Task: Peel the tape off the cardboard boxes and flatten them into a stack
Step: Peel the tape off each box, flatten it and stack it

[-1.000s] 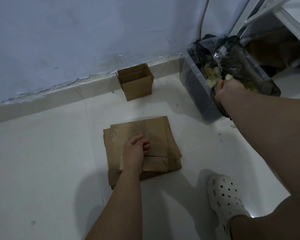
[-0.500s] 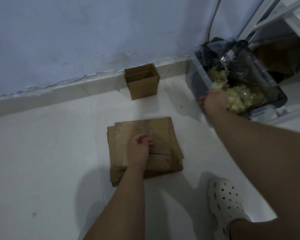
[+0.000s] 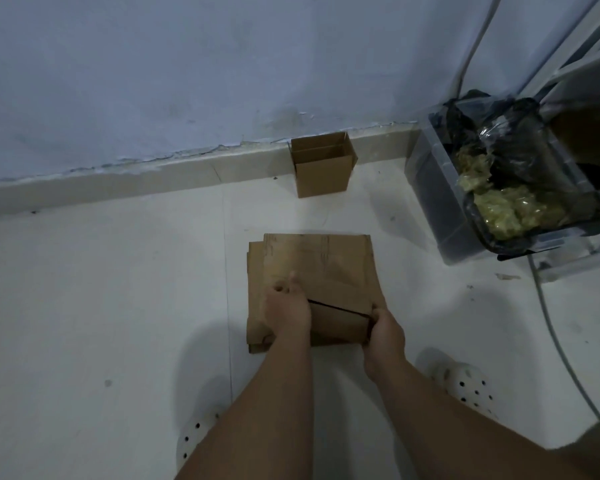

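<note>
A stack of flattened brown cardboard boxes [image 3: 321, 268] lies on the white floor in front of me. My left hand [image 3: 286, 311] rests on the stack's near left part with its fingers curled on the top sheet. My right hand [image 3: 383, 332] grips the stack's near right edge, fingers wrapped under the top flap. One small open cardboard box [image 3: 321, 166] stands upright against the skirting of the wall beyond the stack.
A clear plastic bin [image 3: 440, 209] lined with a black bag holds crumpled yellowish tape [image 3: 510, 209] at the right. A grey cable [image 3: 555, 334] runs over the floor beside it. My white perforated shoes [image 3: 465, 386] stand near the stack. White shelf legs rise at the far right.
My right hand left the bin of tape and came down to the stack's near right edge. My left hand stayed on the stack. The view shifted left and back.
</note>
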Motion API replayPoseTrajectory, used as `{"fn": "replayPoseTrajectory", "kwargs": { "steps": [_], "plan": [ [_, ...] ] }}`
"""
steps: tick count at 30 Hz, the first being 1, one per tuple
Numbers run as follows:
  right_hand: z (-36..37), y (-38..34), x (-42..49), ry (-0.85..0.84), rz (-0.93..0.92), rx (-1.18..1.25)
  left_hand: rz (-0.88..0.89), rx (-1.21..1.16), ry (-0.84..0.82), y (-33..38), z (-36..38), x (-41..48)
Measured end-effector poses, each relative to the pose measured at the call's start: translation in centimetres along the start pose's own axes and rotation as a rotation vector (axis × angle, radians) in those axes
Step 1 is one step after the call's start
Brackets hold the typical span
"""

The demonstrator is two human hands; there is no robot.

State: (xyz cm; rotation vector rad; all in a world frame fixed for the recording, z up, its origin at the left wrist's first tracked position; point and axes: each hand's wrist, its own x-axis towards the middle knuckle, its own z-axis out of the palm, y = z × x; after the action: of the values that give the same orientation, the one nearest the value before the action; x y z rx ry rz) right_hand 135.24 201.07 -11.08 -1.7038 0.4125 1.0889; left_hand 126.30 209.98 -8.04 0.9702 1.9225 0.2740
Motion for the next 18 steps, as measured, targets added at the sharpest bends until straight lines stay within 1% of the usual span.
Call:
{"fn": "replayPoseTrajectory", "kwargs": {
  "steps": [2,4,6,8,10,12,14,16,18],
  "plan": [
    [-0.7,-0.5,-0.1,-0.03,0.049,0.09,-0.003,-0.097,-0.02,0.5,-0.2,-0.8],
    [-1.0,-1.3,0.1,-0.084,0.04,0.027,-0.024,-0.196,-0.038,0.9,-0.5,-1.3],
    [-1.1,-2.2,0.0,-0.144,0.016,-0.066,-0.048,-0.21,-0.043,1.1,-1.0,-1.4],
    [-1.1,-3.0,-0.4,-0.197,0.017,-0.089,-0.082,-0.24,-0.047,1.1,-1.3,-1.2],
    [-1.4,-3.6,-0.7,-0.232,0.037,-0.102,-0.154,-0.375,-0.096,1.5,-1.7,-1.4],
    [-1.7,-4.3,-0.9,-0.266,0.052,-0.158,-0.188,-0.5,-0.226,1.7,-2.3,-1.6],
    [-1.9,-5.2,-1.0,-0.267,0.066,-0.221,-0.144,-0.507,-0.407,1.9,-2.8,-1.5],
    [-2.0,-6.1,-1.0,-0.257,0.057,-0.237,-0.049,-0.454,-0.563,2.3,-3.1,-1.2],
    [-1.7,-7.0,-0.8,-0.24,0.028,-0.267,0.078,-0.287,-0.648,3.1,-3.2,-0.5]
  ]
}}
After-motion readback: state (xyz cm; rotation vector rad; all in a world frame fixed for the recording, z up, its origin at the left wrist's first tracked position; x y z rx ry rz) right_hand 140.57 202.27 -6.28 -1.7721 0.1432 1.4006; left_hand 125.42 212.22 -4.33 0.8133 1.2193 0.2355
